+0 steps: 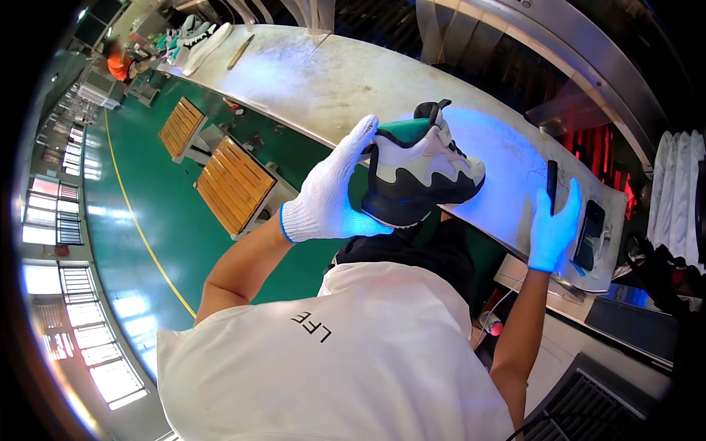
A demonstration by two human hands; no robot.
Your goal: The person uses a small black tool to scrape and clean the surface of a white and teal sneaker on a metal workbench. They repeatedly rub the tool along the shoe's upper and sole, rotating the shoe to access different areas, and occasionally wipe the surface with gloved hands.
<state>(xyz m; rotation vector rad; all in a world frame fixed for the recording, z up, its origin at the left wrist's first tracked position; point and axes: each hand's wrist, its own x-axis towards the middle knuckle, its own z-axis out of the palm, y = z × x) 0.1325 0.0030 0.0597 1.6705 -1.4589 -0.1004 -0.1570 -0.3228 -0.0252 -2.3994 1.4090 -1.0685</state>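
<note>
My left hand (pixel 329 189), in a white knit glove with a blue cuff edge, grips a sneaker (pixel 419 165) by its heel end. The sneaker is grey and white with a black wavy-edged sole, a black collar and a green lining. It is held up over the front edge of the long worktable, toe pointing right. My right hand (pixel 554 228), gloved too and lit blue, is over the table's right part with thumb and fingers apart. A slim black handle-like object (pixel 551 176) shows between them; whether they touch it cannot be made out.
The pale worktable (pixel 338 81) curves to the far left, where several shoes (pixel 195 44) and a thin stick (pixel 240 51) lie. A black phone (pixel 590 234) lies right of my right hand. Slatted wooden platforms (pixel 234 184) stand left on the green floor. A person in orange (pixel 118 66) is far off.
</note>
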